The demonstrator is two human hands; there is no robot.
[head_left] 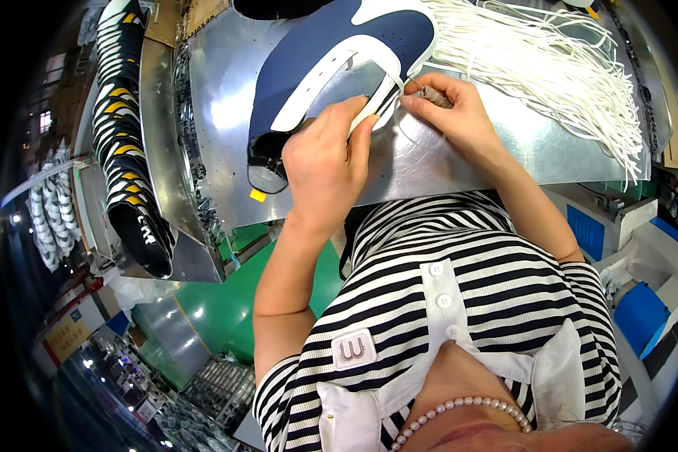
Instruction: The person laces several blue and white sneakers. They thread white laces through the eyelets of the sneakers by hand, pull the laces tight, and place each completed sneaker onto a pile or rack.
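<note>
At far left we note a long row of nested shoe uppers (pixel 120 113), dark with white and yellow, standing along the edge of the metal tabletop (pixel 218 151). To its right, a navy-and-white upper (pixel 301 68) lies on the tabletop, tilted, its lower-left end just beside a small yellow tag (pixel 258 195). We find the left hand (pixel 324 154) over its lower edge, the grip narrow, thumb and fingers pinching the white trim. Next, the right hand (pixel 463 113) sits at the upper's right edge; its grip is closed around a small tan item (pixel 434 96), partly hidden, which we cannot identify. Beyond, we record a spread bundle of white laces (pixel 542 75) across the tabletop's right part.
</note>
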